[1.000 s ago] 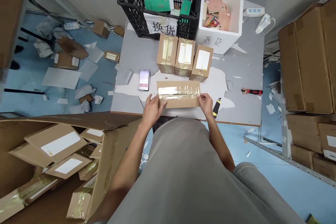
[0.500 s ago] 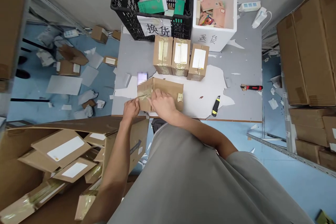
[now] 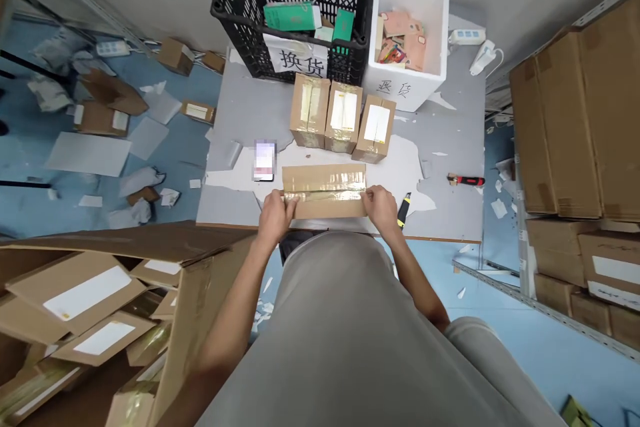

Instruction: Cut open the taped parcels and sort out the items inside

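Note:
A brown cardboard box (image 3: 327, 207) lies near the front edge of the table, its taped seam facing up with shiny tape along it. My left hand (image 3: 277, 217) grips its left end, the thumb lying over the top. At the right end, my right hand (image 3: 382, 212) has its fingers closed on the box's edge. Just beyond the right hand lies a black and yellow utility knife (image 3: 404, 209). A phone (image 3: 265, 161) with a lit screen rests to the left behind the box.
Three taped cartons (image 3: 343, 117) stand behind the box, before a black crate (image 3: 295, 33) and a white foam bin (image 3: 407, 83). A red and black knife (image 3: 466, 179) lies at right. A large carton (image 3: 200, 300) full of boxes stands at left. Stacked cartons (image 3: 555, 133) rise at right.
The box has turned so its taped seam faces up, lying lengthwise. My right hand has moved from its top to the right end; my left holds the left end. The phone is now fully visible.

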The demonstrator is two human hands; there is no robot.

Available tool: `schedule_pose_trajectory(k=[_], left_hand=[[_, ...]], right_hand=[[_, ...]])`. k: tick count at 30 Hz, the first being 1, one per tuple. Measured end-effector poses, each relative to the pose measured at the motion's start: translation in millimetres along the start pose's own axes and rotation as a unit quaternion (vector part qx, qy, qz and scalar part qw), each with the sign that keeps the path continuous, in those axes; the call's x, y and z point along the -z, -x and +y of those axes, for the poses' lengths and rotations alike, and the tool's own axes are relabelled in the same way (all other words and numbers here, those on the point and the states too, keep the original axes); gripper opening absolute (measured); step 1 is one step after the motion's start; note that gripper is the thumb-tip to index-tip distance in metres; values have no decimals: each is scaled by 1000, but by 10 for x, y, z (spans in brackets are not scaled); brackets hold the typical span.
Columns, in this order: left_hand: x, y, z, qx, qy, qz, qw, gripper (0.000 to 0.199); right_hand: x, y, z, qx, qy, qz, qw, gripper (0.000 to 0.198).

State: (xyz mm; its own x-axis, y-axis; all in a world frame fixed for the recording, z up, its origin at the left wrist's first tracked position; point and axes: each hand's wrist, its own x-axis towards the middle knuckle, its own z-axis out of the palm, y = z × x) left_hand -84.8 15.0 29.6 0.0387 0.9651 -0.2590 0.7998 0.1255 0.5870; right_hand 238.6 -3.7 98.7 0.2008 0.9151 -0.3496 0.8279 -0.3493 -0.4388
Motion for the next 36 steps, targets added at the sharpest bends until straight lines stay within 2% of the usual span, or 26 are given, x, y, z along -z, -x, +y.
schedule_pose_trajectory(k=[2, 5, 13, 18, 24, 30, 33, 36], left_hand=[[-104, -4, 201, -38, -17, 1, 999, 29], [-184, -30, 328, -43, -23, -5, 999, 26], [-321, -62, 65, -19, 114, 20, 993, 41], [-392, -8, 131, -3, 147, 40, 988, 41], [-305, 81, 288, 22, 154, 53, 986, 36], [-178, 82, 466, 37, 157, 38, 986, 38], [-162, 33, 524, 46, 173, 20, 984, 39], [-94, -164, 458, 57, 181, -11, 982, 43]], right_hand=[[76, -78, 163, -57, 2, -16, 998, 20], [128, -149, 207, -94, 1, -35, 995, 19], [220, -225, 139, -116, 39, -41, 992, 19], [259, -285, 171, -99, 53, -37, 993, 19], [233, -183, 250, -105, -40, -24, 993, 15], [216, -50, 392, -113, -63, 6, 992, 17], [165, -110, 486, -135, -124, 11, 983, 15], [129, -292, 593, -131, -189, -1, 973, 14]])
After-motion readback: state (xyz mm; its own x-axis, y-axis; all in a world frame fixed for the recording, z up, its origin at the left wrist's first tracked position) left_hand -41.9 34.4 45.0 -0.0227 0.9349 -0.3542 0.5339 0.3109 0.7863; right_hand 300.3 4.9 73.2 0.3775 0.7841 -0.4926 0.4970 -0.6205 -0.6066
